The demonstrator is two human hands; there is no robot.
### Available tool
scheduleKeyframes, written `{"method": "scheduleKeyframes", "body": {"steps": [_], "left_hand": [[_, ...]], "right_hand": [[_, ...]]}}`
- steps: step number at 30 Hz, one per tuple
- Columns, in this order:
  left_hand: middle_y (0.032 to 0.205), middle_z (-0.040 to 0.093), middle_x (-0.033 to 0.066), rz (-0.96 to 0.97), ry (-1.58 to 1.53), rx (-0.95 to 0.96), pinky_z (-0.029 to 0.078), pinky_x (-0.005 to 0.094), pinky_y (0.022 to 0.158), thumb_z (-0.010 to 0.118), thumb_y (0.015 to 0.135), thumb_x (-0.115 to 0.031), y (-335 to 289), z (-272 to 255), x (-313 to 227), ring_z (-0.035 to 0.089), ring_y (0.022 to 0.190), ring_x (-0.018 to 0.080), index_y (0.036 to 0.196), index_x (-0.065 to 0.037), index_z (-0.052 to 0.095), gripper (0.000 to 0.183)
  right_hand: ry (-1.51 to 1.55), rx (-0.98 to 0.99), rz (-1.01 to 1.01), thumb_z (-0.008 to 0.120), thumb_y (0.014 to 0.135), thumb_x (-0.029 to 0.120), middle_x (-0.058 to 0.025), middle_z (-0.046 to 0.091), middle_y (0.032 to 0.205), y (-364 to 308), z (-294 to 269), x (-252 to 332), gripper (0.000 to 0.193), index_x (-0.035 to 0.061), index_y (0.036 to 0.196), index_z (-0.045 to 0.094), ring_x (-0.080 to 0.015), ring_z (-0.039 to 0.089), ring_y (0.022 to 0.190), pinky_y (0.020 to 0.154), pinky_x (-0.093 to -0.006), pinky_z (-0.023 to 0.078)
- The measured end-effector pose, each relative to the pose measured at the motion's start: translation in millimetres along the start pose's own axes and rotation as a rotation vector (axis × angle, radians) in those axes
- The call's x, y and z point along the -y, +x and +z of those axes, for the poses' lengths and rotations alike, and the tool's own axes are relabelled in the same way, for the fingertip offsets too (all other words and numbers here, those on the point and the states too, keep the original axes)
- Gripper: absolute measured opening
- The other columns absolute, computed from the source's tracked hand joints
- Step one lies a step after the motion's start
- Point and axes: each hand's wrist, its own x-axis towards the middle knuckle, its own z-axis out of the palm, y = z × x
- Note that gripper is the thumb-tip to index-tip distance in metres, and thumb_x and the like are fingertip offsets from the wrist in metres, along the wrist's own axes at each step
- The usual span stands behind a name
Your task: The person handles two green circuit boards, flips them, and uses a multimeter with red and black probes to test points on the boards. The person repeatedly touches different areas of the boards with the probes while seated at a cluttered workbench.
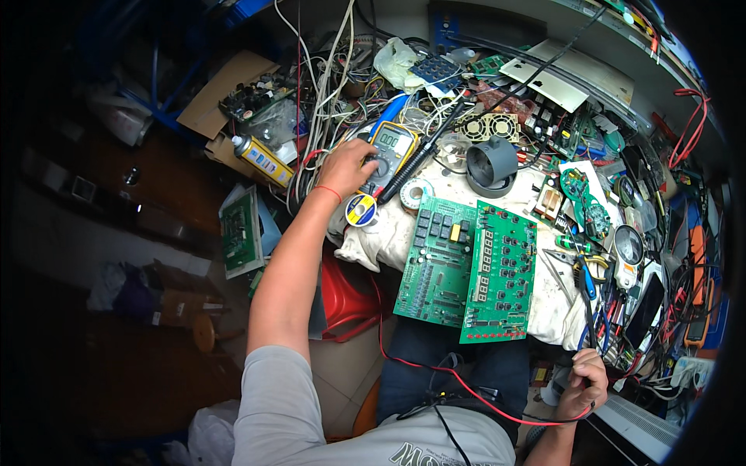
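My left hand [346, 169] reaches forward to a yellow-and-grey multimeter [393, 141] with a lit display, thumb and fingers closed at its round dial. At the lower right, my right hand [583, 382] is closed around dark test probes [592, 335] whose tips point up. A red test lead [474, 394] loops across my lap to that hand, with a black lead beside it. Between my hands, two green circuit boards lie side by side at the bench's near edge: a relay board [435, 268] and a display board [509, 279] with digit displays and push buttons.
Solder spools [360, 210] sit just below the multimeter. A grey round cup-like part [493, 161] stands behind the boards. Pliers [584, 281], a magnifier [628, 245] and tangled cables crowd the right. A yellow spray can [263, 159] leans at the left, above a red stool [350, 299].
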Motion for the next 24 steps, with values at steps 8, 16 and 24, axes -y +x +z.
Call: {"method": "scheduleKeyframes", "body": {"steps": [8, 16, 24], "left_hand": [[0.111, 0.068, 0.0124, 0.089, -0.048, -0.066, 0.05, 0.0392, 0.095, 0.067, 0.09, -0.015, 4, 8, 22, 0.064, 0.106, 0.032, 0.108, -0.005, 0.072, 0.021], [0.128, 0.067, 0.0191, -0.424, -0.382, -0.125, 0.05, 0.0387, 0.101, 0.049, 0.089, 0.004, 23, 39, 81, 0.064, 0.12, 0.0305, 0.128, -0.002, 0.06, 0.041], [0.141, 0.057, 0.0217, -0.228, 0.02, 0.23, 0.044, 0.0413, 0.108, 0.074, 0.085, -0.031, 67, 38, 68, 0.054, 0.131, 0.0362, 0.145, -0.011, 0.049, 0.068]], "right_hand": [[-0.002, 0.038, 0.008, 0.039, 0.106, 0.055, -0.0012, 0.04, 0.062, 1, 7, 4, 0.059, 0.003, 0.088, 0.06, -0.0152, 0.041, 0.06, 0.069, -0.0351, 0.044], [-0.032, 0.014, 0.022, 0.04, 0.106, 0.054, -0.0027, 0.043, 0.062, 1, 8, -1, 0.059, 0.0022, 0.085, 0.06, -0.016, 0.044, 0.06, 0.067, -0.035, 0.045], [-0.032, 0.068, 0.022, 0.041, 0.106, 0.054, -0.0008, 0.042, 0.062, 6, 18, 3, 0.057, 0.0033, 0.088, 0.062, -0.0142, 0.039, 0.058, 0.066, -0.036, 0.043]]}}
